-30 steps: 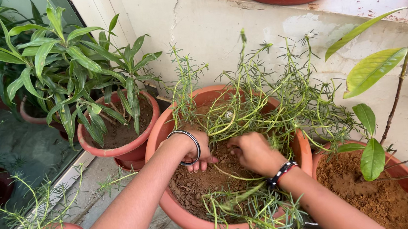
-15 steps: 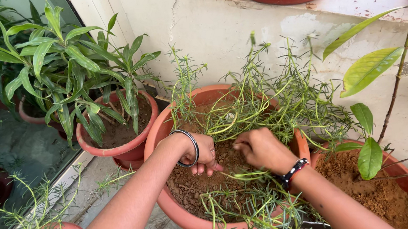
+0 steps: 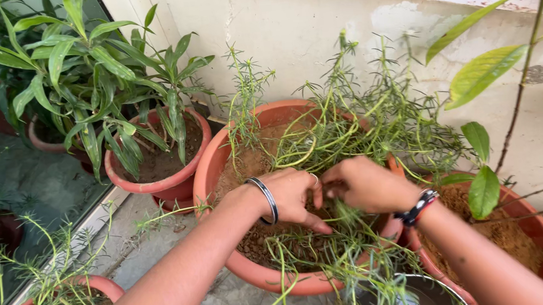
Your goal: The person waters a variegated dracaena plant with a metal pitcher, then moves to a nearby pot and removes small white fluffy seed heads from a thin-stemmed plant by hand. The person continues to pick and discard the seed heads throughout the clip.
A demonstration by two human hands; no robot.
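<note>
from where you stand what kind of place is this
Probably a home balcony or terrace garden. Several terracotta-coloured pots of soil and plants stand on a stone floor against a cracked plastered wall, and both hands, left hand and right hand, work in the middle pot of thin-stemmed greenery.

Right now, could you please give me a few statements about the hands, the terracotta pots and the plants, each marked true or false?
1. Both hands, left hand and right hand, are over the middle round terracotta pot. True.
2. The left wrist wears a silver metal bangle. True.
3. The needle-leaved trailing plant is brown and dry. False: it is green.
4. The broad-leaved green plant grows in the middle pot. False: it stands in a separate smaller terracotta pot to its left.
</note>
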